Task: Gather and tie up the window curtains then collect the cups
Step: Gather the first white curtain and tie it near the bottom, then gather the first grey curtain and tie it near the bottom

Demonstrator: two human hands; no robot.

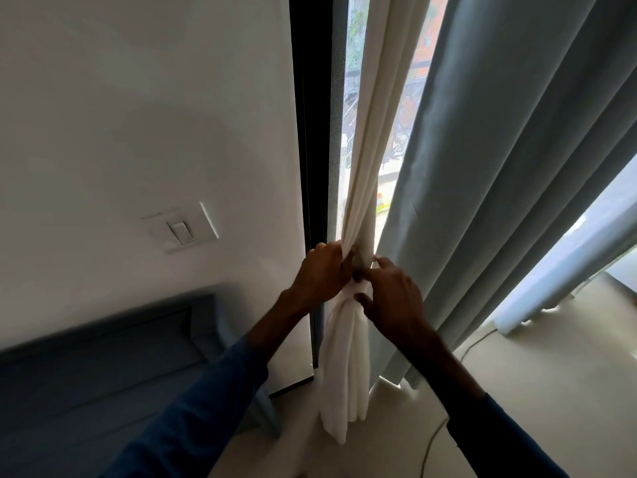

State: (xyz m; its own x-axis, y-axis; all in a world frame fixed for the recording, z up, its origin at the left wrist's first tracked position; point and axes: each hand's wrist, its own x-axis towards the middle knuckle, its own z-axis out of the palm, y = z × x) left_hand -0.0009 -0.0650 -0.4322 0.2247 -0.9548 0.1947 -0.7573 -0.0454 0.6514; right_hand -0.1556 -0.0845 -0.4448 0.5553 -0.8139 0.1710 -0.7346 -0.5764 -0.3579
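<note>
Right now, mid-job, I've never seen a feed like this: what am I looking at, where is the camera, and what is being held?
There is no machine here: these are a person's two bare hands. The single picture comes from a camera worn on the head, looking forward and down. The left hand grips the white curtain, which is bunched into a narrow bundle beside the window frame. The right hand pinches the same bundle just beside it, thumb below and fingers above. I cannot tell whether a knot is finished. The grey curtain hangs loose to the right. On the wall at left is a switch, and below it some blue furniture. No cups are in view.
</note>
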